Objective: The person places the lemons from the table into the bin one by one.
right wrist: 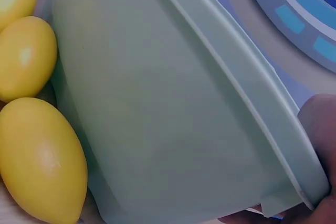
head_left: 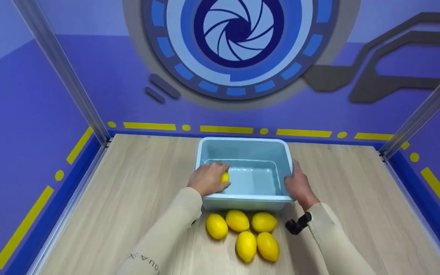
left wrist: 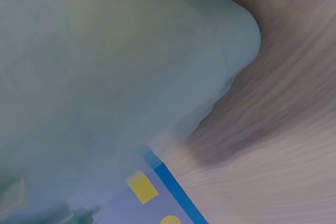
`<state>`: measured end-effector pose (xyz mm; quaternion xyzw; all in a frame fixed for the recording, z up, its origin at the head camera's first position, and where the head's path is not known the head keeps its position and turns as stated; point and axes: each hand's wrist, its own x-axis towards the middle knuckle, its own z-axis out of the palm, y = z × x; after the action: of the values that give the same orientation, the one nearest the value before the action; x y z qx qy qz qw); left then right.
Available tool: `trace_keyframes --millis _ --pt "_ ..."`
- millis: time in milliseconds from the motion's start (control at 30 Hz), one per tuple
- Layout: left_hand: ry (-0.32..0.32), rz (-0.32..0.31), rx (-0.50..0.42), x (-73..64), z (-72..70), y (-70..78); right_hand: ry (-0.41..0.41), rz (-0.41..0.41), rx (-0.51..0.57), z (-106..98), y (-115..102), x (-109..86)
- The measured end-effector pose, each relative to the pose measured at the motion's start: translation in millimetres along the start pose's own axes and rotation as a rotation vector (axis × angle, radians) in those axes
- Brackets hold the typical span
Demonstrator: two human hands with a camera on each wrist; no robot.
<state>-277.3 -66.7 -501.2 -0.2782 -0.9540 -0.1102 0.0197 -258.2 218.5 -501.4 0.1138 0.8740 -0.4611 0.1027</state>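
Observation:
A light blue plastic basin (head_left: 243,198) sits on the wooden table. Over its left side reaches my left hand (head_left: 209,179), fingers curled round a lemon (head_left: 225,177) just inside the basin; most of that lemon is hidden by the hand. My right hand (head_left: 299,183) grips the basin's right rim, thumb inside and fingers outside, as the right wrist view also shows by the rim (right wrist: 252,111). In front of the basin lie several yellow lemons (head_left: 246,246) in a loose cluster. The left wrist view holds mostly the blurred basin wall (left wrist: 131,66).
The wooden table (head_left: 143,172) reaches a blue patterned back wall (head_left: 101,88) behind the basin. Metal posts (head_left: 67,76) stand at both back corners. A small black device (head_left: 298,223) is strapped at the right wrist.

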Motion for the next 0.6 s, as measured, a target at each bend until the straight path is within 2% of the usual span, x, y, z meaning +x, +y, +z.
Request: trace_keyframes --millis 100,433,600 --pt "-0.006 -0.005 0.02 3.6 -0.3 0.9 -0.005 -0.004 0.002 -3.6 -1.3 1.7" --pt "-0.032 -0.014 0.028 -0.2 1.6 0.4 0.003 -0.004 0.018 1.5 2.8 -0.6" --pt "-0.025 -0.01 0.033 2.5 0.4 0.5 0.026 -0.021 0.02 0.3 2.8 0.8"
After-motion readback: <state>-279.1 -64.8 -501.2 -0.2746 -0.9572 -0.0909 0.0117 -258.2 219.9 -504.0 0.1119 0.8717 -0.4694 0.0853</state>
